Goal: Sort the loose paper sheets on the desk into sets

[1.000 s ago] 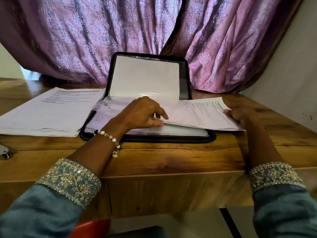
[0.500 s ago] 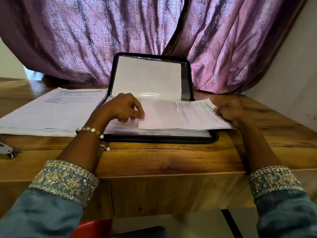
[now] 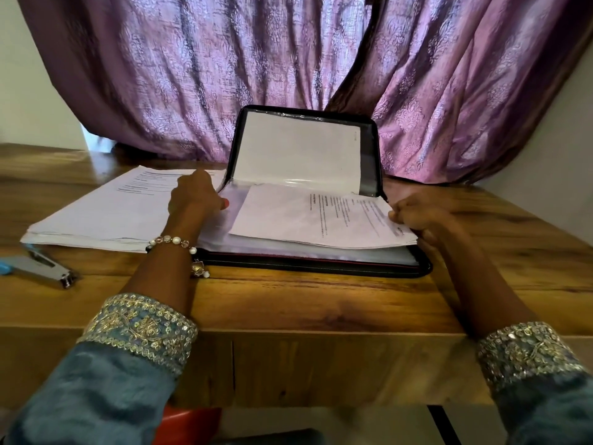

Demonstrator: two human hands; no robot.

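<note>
Sorting looks only partly done. On the brown wooden desk [image 3: 288, 300], a thick white pile of printed paper sheets [image 3: 106, 216] lies at the left, maybe one set. The left hand [image 3: 195, 197] curls its fingers on the clear plastic pages of the black zip folder [image 3: 308, 264]. The right hand [image 3: 414, 216] pinches a thin bunch of printed sheets [image 3: 308, 216] lying on the folder, not yet placed.

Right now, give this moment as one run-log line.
left hand: on folder left edge | right hand: grips printed sheets on folder | paper stack: left of folder | stapler: idle
</note>
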